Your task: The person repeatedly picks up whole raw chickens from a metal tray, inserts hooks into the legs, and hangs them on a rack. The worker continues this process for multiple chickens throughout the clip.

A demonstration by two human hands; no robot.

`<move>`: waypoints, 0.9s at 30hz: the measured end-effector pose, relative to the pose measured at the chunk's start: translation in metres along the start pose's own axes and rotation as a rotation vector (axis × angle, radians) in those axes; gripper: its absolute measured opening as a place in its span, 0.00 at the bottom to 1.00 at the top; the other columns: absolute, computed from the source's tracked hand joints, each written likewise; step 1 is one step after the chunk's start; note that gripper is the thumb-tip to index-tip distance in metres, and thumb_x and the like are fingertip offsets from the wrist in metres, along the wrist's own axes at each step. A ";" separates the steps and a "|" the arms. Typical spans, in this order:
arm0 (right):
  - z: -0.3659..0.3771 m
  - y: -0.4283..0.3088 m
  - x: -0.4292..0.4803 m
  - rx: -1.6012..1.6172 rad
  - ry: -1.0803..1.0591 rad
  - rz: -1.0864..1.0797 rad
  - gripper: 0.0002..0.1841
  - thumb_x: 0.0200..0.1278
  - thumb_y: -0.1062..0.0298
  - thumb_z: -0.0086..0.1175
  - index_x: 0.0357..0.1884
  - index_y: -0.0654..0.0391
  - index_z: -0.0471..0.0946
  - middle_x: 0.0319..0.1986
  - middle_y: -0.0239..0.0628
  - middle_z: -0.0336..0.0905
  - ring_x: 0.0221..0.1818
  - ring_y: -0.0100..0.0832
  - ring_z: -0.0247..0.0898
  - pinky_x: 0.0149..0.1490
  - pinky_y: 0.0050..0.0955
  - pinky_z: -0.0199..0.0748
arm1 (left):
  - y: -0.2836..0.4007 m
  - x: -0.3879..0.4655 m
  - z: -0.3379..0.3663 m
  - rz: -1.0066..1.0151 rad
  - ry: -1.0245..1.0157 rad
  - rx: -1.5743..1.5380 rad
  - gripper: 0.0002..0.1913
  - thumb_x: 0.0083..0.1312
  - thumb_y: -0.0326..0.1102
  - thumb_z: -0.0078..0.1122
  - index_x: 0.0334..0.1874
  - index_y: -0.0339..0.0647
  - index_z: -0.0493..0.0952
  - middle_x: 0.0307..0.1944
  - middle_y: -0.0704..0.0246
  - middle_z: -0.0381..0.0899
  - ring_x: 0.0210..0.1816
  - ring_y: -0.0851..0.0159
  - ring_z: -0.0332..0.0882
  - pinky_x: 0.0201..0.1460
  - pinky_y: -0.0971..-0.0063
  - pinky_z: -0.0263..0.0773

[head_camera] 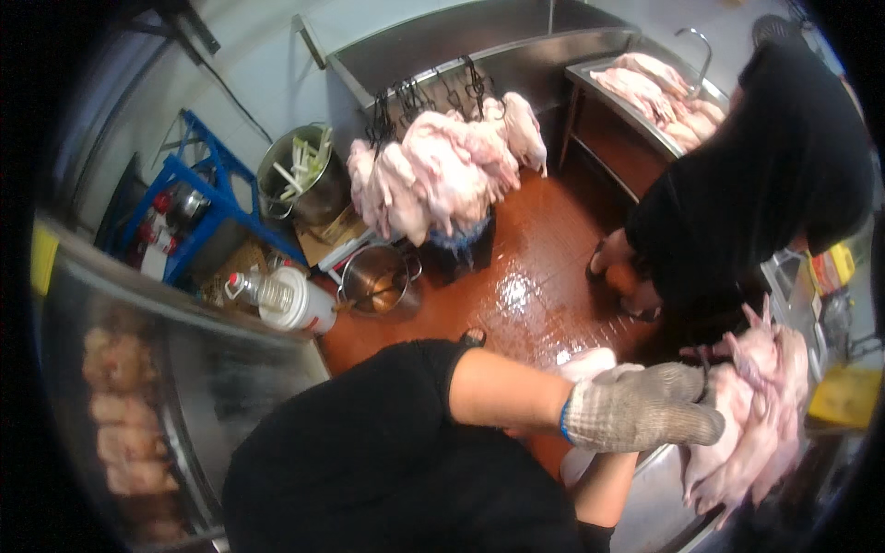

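My left hand (639, 408), in a worn grey knit glove with a blue-edged cuff, reaches over the metal worktable (653, 484). Its fingers point at a pile of raw plucked ducks (747, 422). A thin dark hook (705, 366) shows by the fingertips; whether the glove grips it cannot be made out. My right forearm (612, 484) passes beneath the left glove, which hides the right hand. Pale poultry (588, 363) shows partly behind my left forearm, and another pale piece (575, 464) lies below it.
Plucked ducks (442, 166) hang from black hooks (415, 97). More fill a steel sink (674, 142). A person in black (753, 159) stands nearby on the wet tiled floor (515, 290). Pots (377, 280), a white bucket (301, 304) and a glass case (228, 408) stand leftward.
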State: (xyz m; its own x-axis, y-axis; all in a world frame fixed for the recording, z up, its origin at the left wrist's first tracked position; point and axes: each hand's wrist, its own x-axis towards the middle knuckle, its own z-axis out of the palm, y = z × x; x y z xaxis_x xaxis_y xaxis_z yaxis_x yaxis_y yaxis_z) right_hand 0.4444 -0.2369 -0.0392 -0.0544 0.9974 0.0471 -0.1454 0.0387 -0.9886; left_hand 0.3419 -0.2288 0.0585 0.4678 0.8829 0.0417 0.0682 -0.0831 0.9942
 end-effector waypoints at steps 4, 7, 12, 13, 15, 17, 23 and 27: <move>0.074 0.025 0.060 -0.143 -0.052 0.093 0.23 0.60 0.63 0.63 0.53 0.56 0.66 0.32 0.34 0.69 0.32 0.27 0.67 0.36 0.24 0.72 | -0.073 0.030 -0.066 0.322 0.317 -0.261 0.09 0.66 0.32 0.54 0.45 0.47 0.81 0.36 0.63 0.77 0.39 0.57 0.77 0.39 0.67 0.72; 0.135 0.038 0.112 -0.212 -0.170 0.116 0.23 0.59 0.64 0.63 0.53 0.56 0.66 0.33 0.33 0.69 0.33 0.26 0.67 0.37 0.24 0.73 | -0.079 0.032 -0.147 0.487 0.560 -0.349 0.09 0.69 0.34 0.55 0.45 0.38 0.80 0.41 0.64 0.77 0.40 0.67 0.77 0.38 0.76 0.73; 0.237 0.053 0.224 -0.446 -0.298 0.020 0.24 0.58 0.66 0.65 0.53 0.56 0.65 0.33 0.32 0.68 0.35 0.26 0.67 0.39 0.26 0.74 | -0.047 0.015 -0.335 -0.049 0.404 0.399 0.23 0.64 0.45 0.59 0.53 0.32 0.75 0.50 0.56 0.76 0.46 0.61 0.77 0.50 0.65 0.73; 0.259 0.058 0.250 -0.487 -0.325 -0.021 0.25 0.58 0.66 0.65 0.53 0.55 0.65 0.34 0.32 0.68 0.35 0.26 0.67 0.39 0.26 0.74 | -0.052 -0.008 -0.360 -0.140 0.499 0.250 0.22 0.65 0.43 0.59 0.51 0.30 0.75 0.49 0.56 0.76 0.47 0.60 0.76 0.51 0.65 0.72; 0.289 0.102 0.315 -0.523 -0.391 -0.275 0.30 0.50 0.73 0.69 0.53 0.57 0.65 0.34 0.30 0.69 0.34 0.24 0.66 0.38 0.27 0.74 | -0.069 -0.062 -0.400 -0.249 0.687 0.061 0.21 0.65 0.41 0.58 0.50 0.26 0.75 0.48 0.56 0.76 0.48 0.58 0.75 0.54 0.65 0.71; 0.334 0.121 0.369 -0.579 -0.481 -0.196 0.35 0.46 0.60 0.74 0.54 0.57 0.66 0.35 0.37 0.73 0.36 0.31 0.71 0.43 0.32 0.76 | -0.091 -0.122 -0.421 -0.332 0.883 0.016 0.20 0.65 0.38 0.57 0.50 0.26 0.75 0.49 0.56 0.76 0.50 0.58 0.74 0.56 0.68 0.69; 0.527 0.136 0.428 -1.112 -0.628 -0.122 0.44 0.45 0.44 0.71 0.57 0.66 0.68 0.46 0.51 0.78 0.49 0.42 0.76 0.54 0.36 0.73 | -0.221 -0.283 -0.363 -0.654 1.425 -0.258 0.18 0.62 0.36 0.60 0.52 0.35 0.77 0.48 0.64 0.79 0.51 0.63 0.76 0.58 0.72 0.70; 0.569 0.227 0.504 -1.092 -0.712 -0.015 0.50 0.46 0.38 0.67 0.63 0.68 0.64 0.54 0.56 0.74 0.56 0.48 0.73 0.60 0.40 0.69 | -0.263 -0.304 -0.322 -0.626 1.523 -0.353 0.17 0.61 0.33 0.62 0.52 0.34 0.76 0.51 0.60 0.80 0.54 0.63 0.76 0.60 0.69 0.70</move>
State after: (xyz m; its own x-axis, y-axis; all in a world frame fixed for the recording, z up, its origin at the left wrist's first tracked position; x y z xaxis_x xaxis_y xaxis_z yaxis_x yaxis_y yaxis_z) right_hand -0.1777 0.2403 -0.1590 -0.6174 0.7583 -0.2093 0.7041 0.4141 -0.5768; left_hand -0.1022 -0.3268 -0.1842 -0.7847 0.3673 -0.4993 -0.3849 0.3427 0.8570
